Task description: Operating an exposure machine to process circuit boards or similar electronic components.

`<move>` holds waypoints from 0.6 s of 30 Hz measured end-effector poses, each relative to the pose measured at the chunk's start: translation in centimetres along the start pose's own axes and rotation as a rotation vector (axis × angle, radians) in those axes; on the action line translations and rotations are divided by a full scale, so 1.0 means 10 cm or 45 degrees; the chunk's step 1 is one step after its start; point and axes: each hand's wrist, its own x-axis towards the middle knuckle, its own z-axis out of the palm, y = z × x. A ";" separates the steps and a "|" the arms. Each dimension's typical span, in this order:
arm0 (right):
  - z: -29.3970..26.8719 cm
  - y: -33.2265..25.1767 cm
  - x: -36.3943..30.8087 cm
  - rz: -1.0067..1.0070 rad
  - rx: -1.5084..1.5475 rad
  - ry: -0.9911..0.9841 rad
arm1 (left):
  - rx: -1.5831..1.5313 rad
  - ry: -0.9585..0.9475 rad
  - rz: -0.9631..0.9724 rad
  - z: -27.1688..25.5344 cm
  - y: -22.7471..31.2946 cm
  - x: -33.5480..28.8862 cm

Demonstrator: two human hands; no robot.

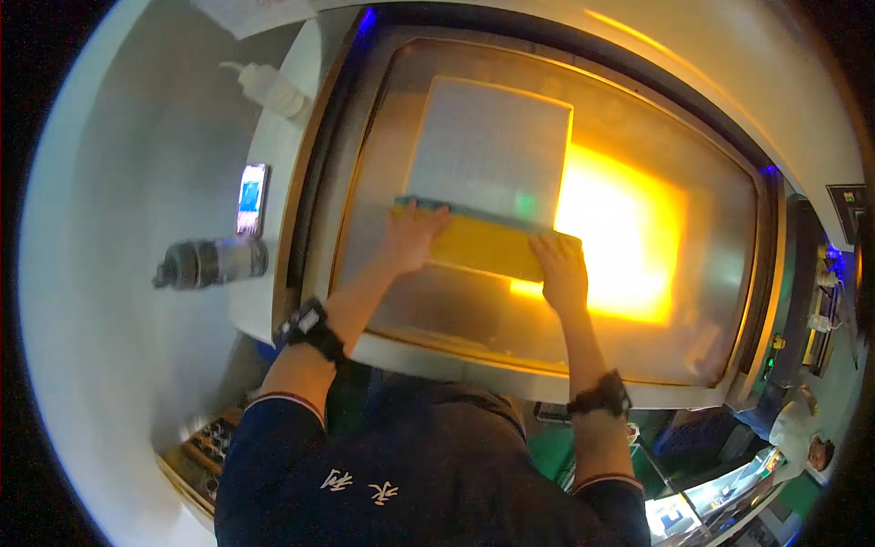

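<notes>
Two bare hands grasp one yellow strip (488, 244) with a blue-green far edge: the left hand (415, 239) has its fingers over the left end, the right hand (563, 264) curls over the right end. The strip lies between them on a lit panel (720, 228). Two black wristbands (312, 330), one per forearm, sit nearer the body than the grip. Just beyond the grip, one pale rectangular sheet (492, 137) stretches away; just right of it glows one bright yellow patch (629, 237).

The panel's rim runs closer to the left hand than to the right, leaving more panel to the right of the grip; its near edge passes under the forearms.

Left of the grip, past that rim, are one lit phone (252, 201) and two bottles, a dark one (214, 263) and, farther, a white one (272, 89); their contents cannot be told. Well apart, far right, is one person (796, 427) in pale clothing.
</notes>
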 end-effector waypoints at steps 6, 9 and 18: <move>0.30 0.99 2.38 -0.066 -0.021 0.183 | -0.045 0.243 0.095 -0.69 -1.01 2.26; 0.11 1.01 3.22 -0.048 -0.114 0.142 | 0.065 0.411 0.045 -1.03 -1.31 2.78; 0.22 1.70 3.60 -0.111 -0.320 0.078 | -1.025 0.556 -0.111 -1.36 -1.41 2.80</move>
